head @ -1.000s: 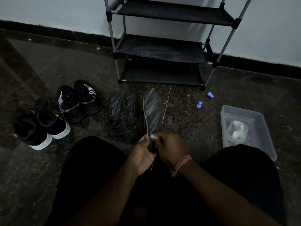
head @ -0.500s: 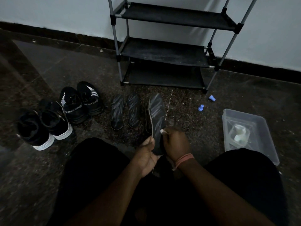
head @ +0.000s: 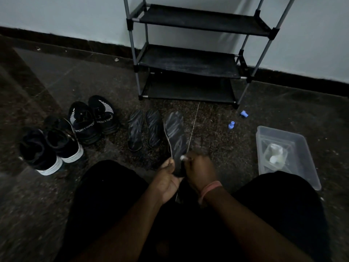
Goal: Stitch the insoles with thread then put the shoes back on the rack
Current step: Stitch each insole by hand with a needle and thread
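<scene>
Dark speckled stone floor runs to a pale wall, and from the left sit two pairs of black sneakers [head: 66, 133], two loose insoles [head: 144, 129], and the held insole [head: 174, 137], with the empty shoe rack [head: 188, 59] behind. The left hand [head: 167, 178] curls around that insole's heel while the right hand [head: 200, 167] pinches something pale at its edge, probably the needle, a thread [head: 194, 120] running taut away. Stitching looks mid-way, judging from this; no shoe is racked, and blue spools [head: 231, 125] and a clear plastic tub [head: 287, 156] lie to the right.
</scene>
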Available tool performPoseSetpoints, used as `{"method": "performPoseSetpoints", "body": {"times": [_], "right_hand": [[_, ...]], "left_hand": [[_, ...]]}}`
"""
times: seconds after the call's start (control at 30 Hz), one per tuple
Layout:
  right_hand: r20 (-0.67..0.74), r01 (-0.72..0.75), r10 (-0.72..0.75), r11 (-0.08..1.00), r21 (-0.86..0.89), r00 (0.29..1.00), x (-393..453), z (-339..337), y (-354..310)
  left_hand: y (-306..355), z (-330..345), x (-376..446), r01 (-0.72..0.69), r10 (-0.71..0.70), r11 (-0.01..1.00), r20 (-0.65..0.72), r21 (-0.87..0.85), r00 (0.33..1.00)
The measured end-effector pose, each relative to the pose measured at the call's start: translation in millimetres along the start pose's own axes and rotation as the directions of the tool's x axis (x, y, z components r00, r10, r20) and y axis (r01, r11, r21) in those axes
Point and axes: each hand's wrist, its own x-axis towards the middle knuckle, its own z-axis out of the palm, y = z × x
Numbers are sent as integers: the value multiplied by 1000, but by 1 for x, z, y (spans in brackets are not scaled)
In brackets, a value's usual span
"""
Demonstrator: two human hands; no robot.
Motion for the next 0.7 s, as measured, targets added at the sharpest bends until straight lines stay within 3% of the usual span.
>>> {"method": "performPoseSetpoints", "body": {"times": [0.07, 0.2, 0.23, 0.33, 0.37, 0.43, 0.5, 0.6, 0.7], "right_hand": [[-61, -69, 69, 998, 6, 996, 7, -4, 6], [184, 165, -165, 986, 16, 969, -15, 3, -7], [180, 146, -146, 989, 16, 973, -13, 3, -6], [-12, -24, 25, 1000, 8, 1000, 4, -2, 4], [0, -5, 5, 1000, -17, 1000, 3, -3, 1], [145, 163, -154, 985, -52, 977, -9, 1, -10], [240, 204, -190, 978, -33, 952, -19, 1, -17], [62, -18, 21, 999, -43, 998, 4, -5, 4], [34, -3, 4, 1000, -27, 999, 8, -11, 9]], "left_hand": [[-1, 2, -2, 6, -6, 1000, 6, 0, 1000], [-1, -2, -3, 7, -7, 1000, -34, -11, 999], [-1, -1, -2, 10, -10, 1000, -34, -9, 999], [-4, -1, 1, 12, -12, 1000, 9, -2, 1000], [-3, -2, 0, 12, -12, 1000, 10, -6, 1000], [-2, -4, -1, 7, -7, 1000, -22, -8, 1000], [-2, -5, 1, -5, 6, 1000, -50, 12, 999], [-4, -2, 1, -2, 1, 999, 3, 46, 1000], [1, -3, -1, -1, 1, 1000, 14, 23, 1000]]}}
